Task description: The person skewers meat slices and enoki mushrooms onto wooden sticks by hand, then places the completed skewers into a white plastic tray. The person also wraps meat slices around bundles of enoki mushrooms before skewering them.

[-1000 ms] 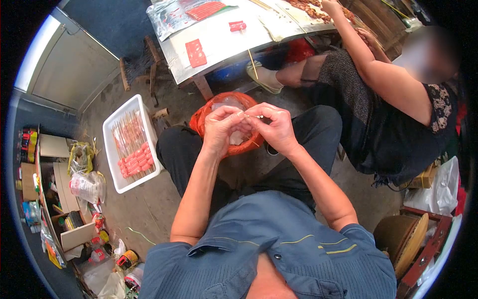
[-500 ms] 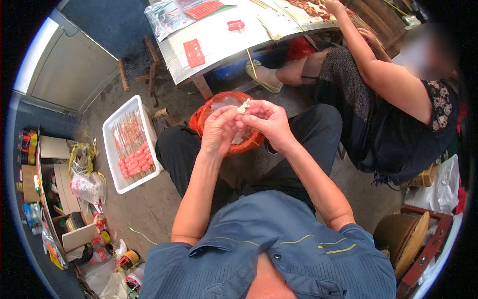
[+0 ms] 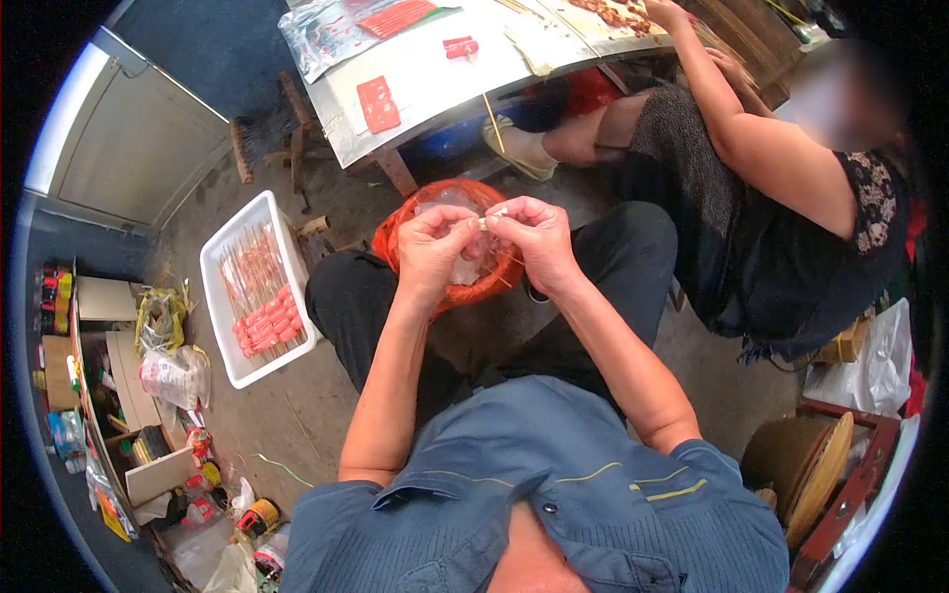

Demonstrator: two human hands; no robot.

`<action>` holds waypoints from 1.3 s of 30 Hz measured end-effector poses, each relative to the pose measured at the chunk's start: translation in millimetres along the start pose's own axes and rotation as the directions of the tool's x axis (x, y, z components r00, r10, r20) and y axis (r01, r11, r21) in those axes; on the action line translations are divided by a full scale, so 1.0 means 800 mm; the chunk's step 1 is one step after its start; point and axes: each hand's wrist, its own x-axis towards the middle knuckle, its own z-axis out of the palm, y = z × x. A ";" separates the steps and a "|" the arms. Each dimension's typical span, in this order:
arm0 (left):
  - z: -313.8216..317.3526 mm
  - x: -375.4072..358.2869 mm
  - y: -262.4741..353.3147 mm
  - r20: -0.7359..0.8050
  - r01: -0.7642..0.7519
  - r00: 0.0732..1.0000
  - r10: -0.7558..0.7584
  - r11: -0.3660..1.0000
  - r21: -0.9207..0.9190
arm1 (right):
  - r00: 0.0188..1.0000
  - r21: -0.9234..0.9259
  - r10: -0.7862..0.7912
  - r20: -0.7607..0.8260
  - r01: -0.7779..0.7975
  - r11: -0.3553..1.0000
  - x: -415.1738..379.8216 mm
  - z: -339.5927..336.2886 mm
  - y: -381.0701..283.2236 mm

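Note:
My left hand and my right hand meet over a bin lined with an orange-red bag. Between their fingertips is a small whitish piece, pinched from both sides and too small to name. Clear plastic shows inside the bag, below the fingers. To the left, a white tray on the floor holds thin wooden skewers and pink sausage-like pieces.
Ahead is a white-topped table with a flat red packet, a small red piece and a stick jutting over its edge. A co-worker's arm reaches across at right. Bottles and bags clutter the lower left.
The hands have drawn slightly apart, with the whitish piece now lower and more hidden between the fingertips. The view has shifted a little; the tray looks the same.

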 end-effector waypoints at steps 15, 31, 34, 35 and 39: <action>-0.012 0.012 -0.006 0.062 -0.143 0.990 0.130 0.943 0.299 | 0.891 -0.699 -0.375 0.257 0.439 0.564 -0.008 0.021 -0.019; -0.031 0.013 0.016 0.188 0.017 0.982 -0.035 0.996 0.092 | 0.835 -0.667 -0.384 0.394 0.547 0.506 0.019 0.015 -0.031; -0.031 0.014 0.021 0.174 0.027 0.984 -0.044 0.994 0.102 | 0.871 -0.683 -0.299 0.390 0.492 0.541 0.022 0.022 -0.035; -0.031 0.014 0.022 0.168 0.031 0.984 -0.052 0.992 0.125 | 0.862 -0.703 -0.299 0.409 0.506 0.499 0.024 0.024 -0.037; -0.038 0.025 0.028 0.118 -0.052 0.993 0.031 0.983 0.175 | 0.808 -0.701 -0.347 0.476 0.587 0.405 0.042 0.039 -0.039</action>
